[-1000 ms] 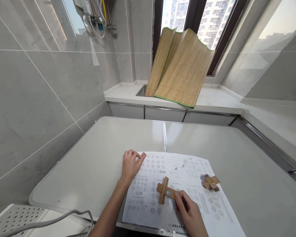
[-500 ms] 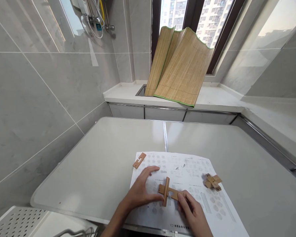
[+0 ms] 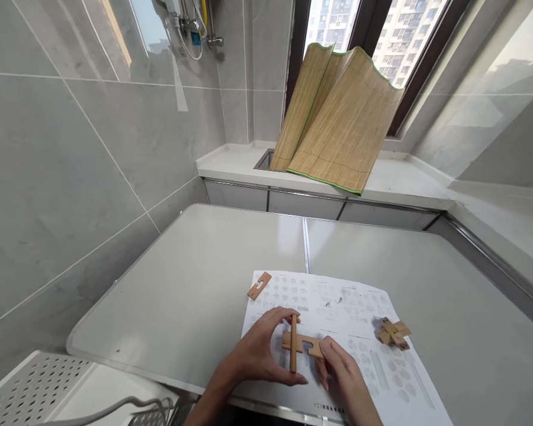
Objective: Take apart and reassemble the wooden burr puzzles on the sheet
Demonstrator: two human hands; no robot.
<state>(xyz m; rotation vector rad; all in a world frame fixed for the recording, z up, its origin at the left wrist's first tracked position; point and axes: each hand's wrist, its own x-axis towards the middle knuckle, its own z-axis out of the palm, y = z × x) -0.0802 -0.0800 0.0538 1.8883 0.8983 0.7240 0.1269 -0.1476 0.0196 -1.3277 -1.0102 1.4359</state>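
My left hand (image 3: 264, 349) spans a narrow wooden puzzle piece (image 3: 294, 355) seen edge-on, its fingers at the far end and its thumb at the near end. That piece crosses a flat notched wooden piece (image 3: 311, 345), whose cutout faces me. Pinched on the right end of the notched piece is my right hand (image 3: 341, 370). Both joined pieces are above a printed sheet (image 3: 355, 319). A loose notched wooden piece (image 3: 259, 286) lies at the sheet's far left corner. On its right side sits a cluster of crossed wooden pieces (image 3: 393, 333).
The sheet lies on a pale folding table (image 3: 190, 296) with a centre seam. A perforated white rack (image 3: 35, 384) stands at the lower left. Beyond the table, a bamboo mat (image 3: 342, 124) leans on the white counter (image 3: 235, 165) by the window.
My left index finger has come in to the far end of the upright piece, so the hand now grips it. The view has shifted slightly.
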